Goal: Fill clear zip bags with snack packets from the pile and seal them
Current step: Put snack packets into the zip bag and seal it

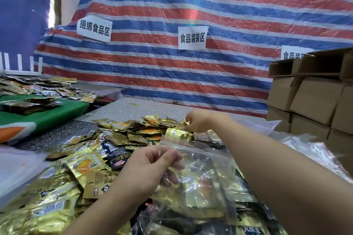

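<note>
Over the near half of the grey speckled tabletop [122, 109], a clear plastic zip bag with a red seal strip [198, 160] is held up above the heap of gold and black foil snack packets [80, 170]. The left hand [150, 166] pinches the bag's near lip just below the strip, thumb outside, fingers curled against the film and showing through it. Mouth of the bag gapes toward the far edge. Several gold packets already lie inside, in its lower part.

The right hand [198, 121] reaches past the bag's mouth to the far side of the heap, fingers bent down onto a gold packet [178, 133] that stands at the bag's opening; it seems to pinch the packet's top edge, though the fingertips are partly hidden. The two hands are well apart, the right farther from the body.

Loose packets cover the tabletop from the near edge to about its middle. At the right edge, crumpled empty clear bags [313, 150] lie before stacked brown cardboard cartons [313, 101]. At the left, a green-covered surface [49, 114] carries more packets. Behind, a red, white and blue striped tarpaulin [191, 2] bears white paper signs [192, 37].
</note>
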